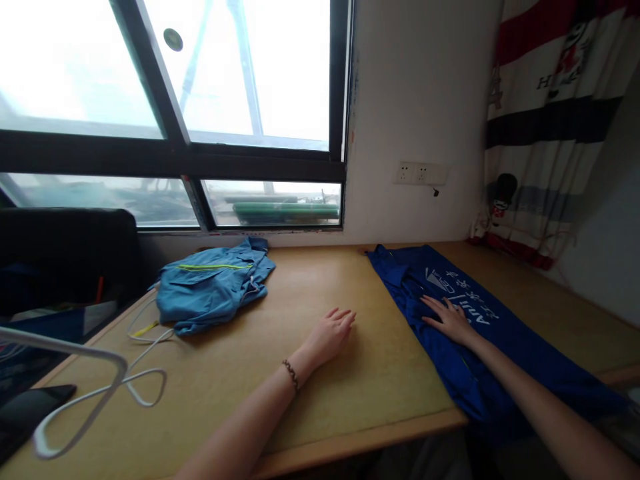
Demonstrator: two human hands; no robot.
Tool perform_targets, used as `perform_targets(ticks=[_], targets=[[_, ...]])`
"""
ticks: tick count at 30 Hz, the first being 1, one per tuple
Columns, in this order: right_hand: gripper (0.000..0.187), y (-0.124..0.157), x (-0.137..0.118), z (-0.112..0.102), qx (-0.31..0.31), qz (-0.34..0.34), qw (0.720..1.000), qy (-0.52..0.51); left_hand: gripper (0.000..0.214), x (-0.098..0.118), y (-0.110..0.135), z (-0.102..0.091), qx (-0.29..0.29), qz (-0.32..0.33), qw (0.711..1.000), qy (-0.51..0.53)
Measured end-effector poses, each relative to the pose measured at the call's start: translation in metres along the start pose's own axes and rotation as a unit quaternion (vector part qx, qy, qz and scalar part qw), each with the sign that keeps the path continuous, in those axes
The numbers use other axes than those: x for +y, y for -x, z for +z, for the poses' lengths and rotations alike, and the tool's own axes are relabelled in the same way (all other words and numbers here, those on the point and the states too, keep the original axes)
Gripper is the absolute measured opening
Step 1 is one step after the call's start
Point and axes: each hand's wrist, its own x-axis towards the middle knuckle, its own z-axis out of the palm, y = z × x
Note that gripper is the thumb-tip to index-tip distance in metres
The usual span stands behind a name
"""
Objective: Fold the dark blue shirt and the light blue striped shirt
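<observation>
A dark blue garment [505, 347] with white printed lettering lies lengthwise on the right of the wooden table [380, 393], its near end hanging past the front edge. My right hand [449, 321] rests on it near the printing, fingers spread, palm down. On the bare tabletop, to the left of that garment, lies my left hand [330, 337], with a dark bracelet at the wrist. Its fingers are stretched out and slightly bent, and I see nothing in them. A lighter blue garment [205, 290] with a yellow-green strip sits in a folded bundle at the back left.
A white cable [113, 393] loops over the table's left side, partly raised toward me. Beyond it stands a black chair back [70, 267]. A window [250, 80] and wall sockets [420, 173] are behind the table. A patterned curtain [555, 127] hangs at the right.
</observation>
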Motion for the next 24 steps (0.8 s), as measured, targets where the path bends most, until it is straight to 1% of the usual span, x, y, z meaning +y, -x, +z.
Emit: perform_targets(ticks=[5,9,15,21,24], targets=[[0.064,-0.025,0.049,0.007,0.005,0.038,0.999,0.011,0.032,0.001,0.000,0.000,-0.027,0.014,0.999,0.014],[0.064,-0.039,0.076,0.011,0.009,0.042,0.999,0.010,0.027,0.000,-0.001,-0.004,-0.032,0.001,0.999,0.025],[0.064,-0.056,0.100,0.013,0.018,0.064,0.998,0.010,0.026,-0.002,-0.003,-0.005,-0.014,-0.012,0.999,0.034],[0.066,-0.067,0.116,0.017,0.014,0.081,0.997,0.011,0.027,-0.004,-0.003,-0.003,-0.018,-0.021,0.999,0.038],[0.067,-0.070,0.123,0.019,0.012,0.078,0.997,0.013,0.026,-0.007,-0.003,-0.001,-0.018,-0.032,0.999,0.040]])
